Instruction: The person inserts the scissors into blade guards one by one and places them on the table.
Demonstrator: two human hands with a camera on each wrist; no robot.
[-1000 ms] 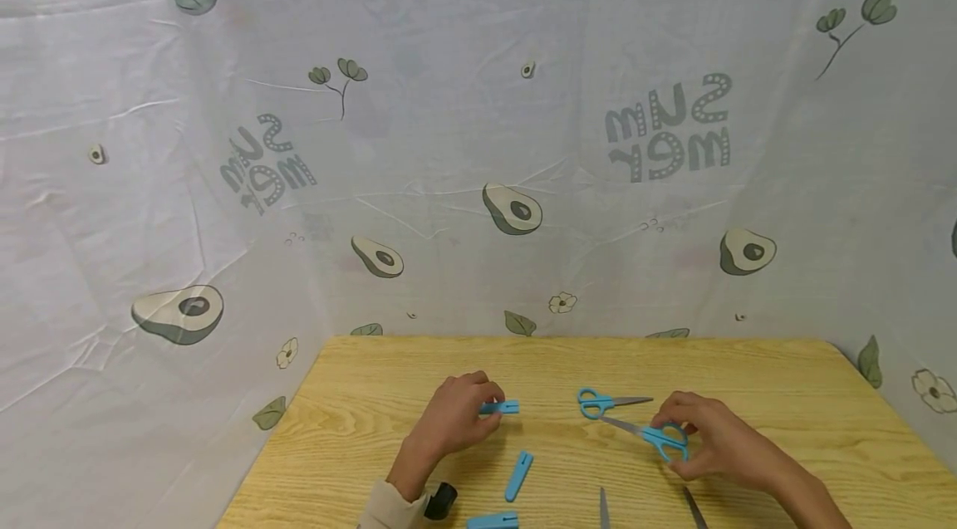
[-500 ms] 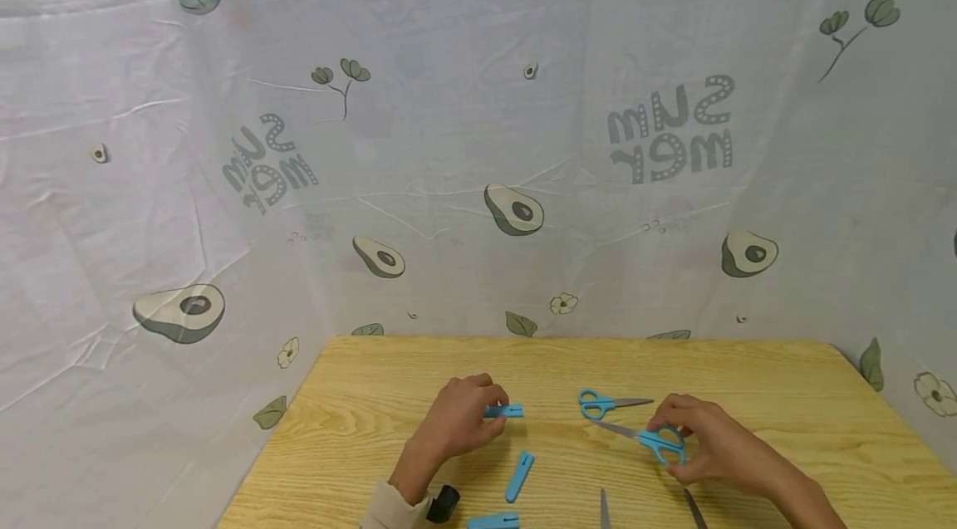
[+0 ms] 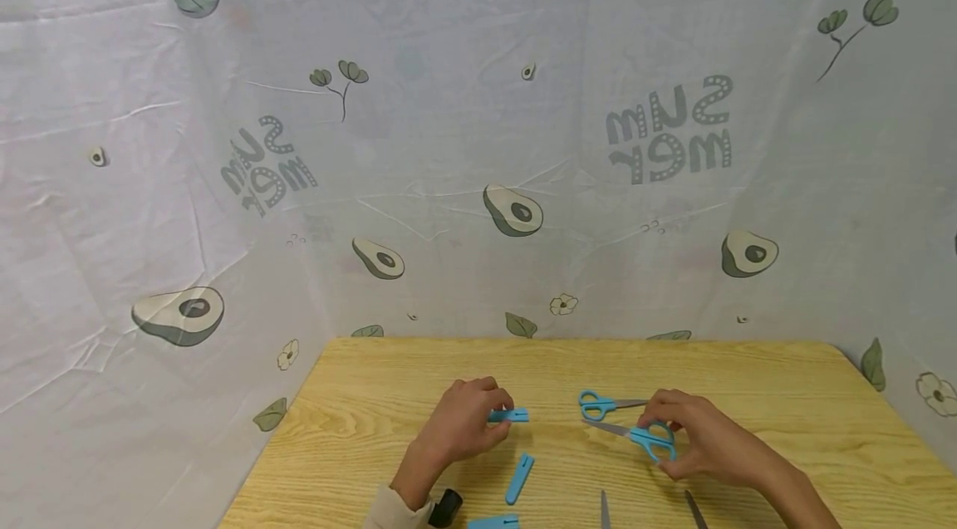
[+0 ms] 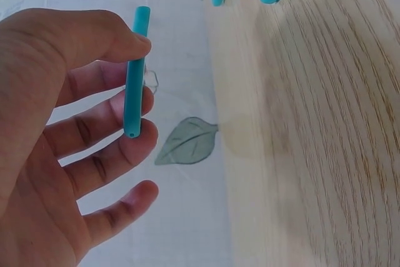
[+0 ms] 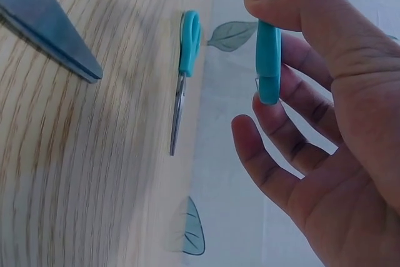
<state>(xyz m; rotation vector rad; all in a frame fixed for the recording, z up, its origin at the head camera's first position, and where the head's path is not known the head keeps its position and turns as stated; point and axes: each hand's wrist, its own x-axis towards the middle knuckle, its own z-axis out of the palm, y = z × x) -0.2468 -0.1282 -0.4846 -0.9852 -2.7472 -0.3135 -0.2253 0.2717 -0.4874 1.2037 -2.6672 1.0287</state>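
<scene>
My left hand (image 3: 463, 423) holds a slim blue scissors cover (image 3: 519, 414) above the table, its slotted end toward the right. In the left wrist view the cover (image 4: 134, 85) is pinched between thumb and fingertips. Over on the right, my right hand (image 3: 706, 439) grips a pair of scissors (image 3: 640, 436) by the blue handles, blades pointing left at the cover but apart from it. The right wrist view catches those handles (image 5: 269, 60) edge-on between thumb and fingers; most of the blade is out of that view.
Another blue-handled pair of scissors (image 3: 609, 404) lies just behind the held one. Two more covers, one angled (image 3: 519, 479) and one cut off by the frame (image 3: 495, 522), lie nearer. Two blades (image 3: 606, 508) jut up from the bottom edge. A printed curtain (image 3: 449, 139) hangs behind the table.
My right hand has shifted a little left with the scissors, and my left hand slightly right with the cover. The gap between blade tip and cover has narrowed.
</scene>
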